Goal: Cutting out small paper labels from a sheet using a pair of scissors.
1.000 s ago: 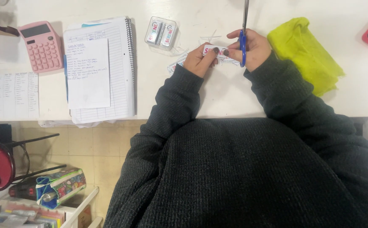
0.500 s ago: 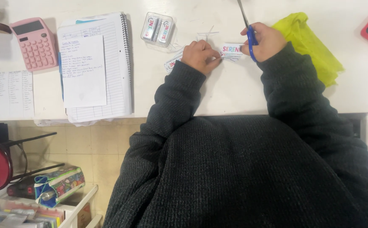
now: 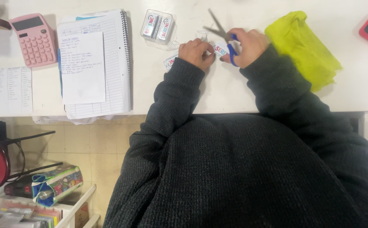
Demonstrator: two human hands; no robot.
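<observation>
The right hand (image 3: 245,45) is gripping blue-handled scissors (image 3: 223,36), fingers curled tight through the loops, blades pointing up and away from the body. The left hand (image 3: 196,52) is pinching one end of a small white label (image 3: 219,50) with colourful letters, fingers closed on it. The label is sitting between the two hands, just above the white tabletop (image 3: 230,90). Another label (image 3: 170,62) is peeking out beside the left hand. Past the left hand, a clear little box (image 3: 158,26) of labels is lying near a spiral notebook (image 3: 108,63) and a pink calculator (image 3: 34,39). A yellow cloth (image 3: 304,48) is resting beside the right hand. Below the tabletop, tan floor tiles (image 3: 95,147) are showing.
</observation>
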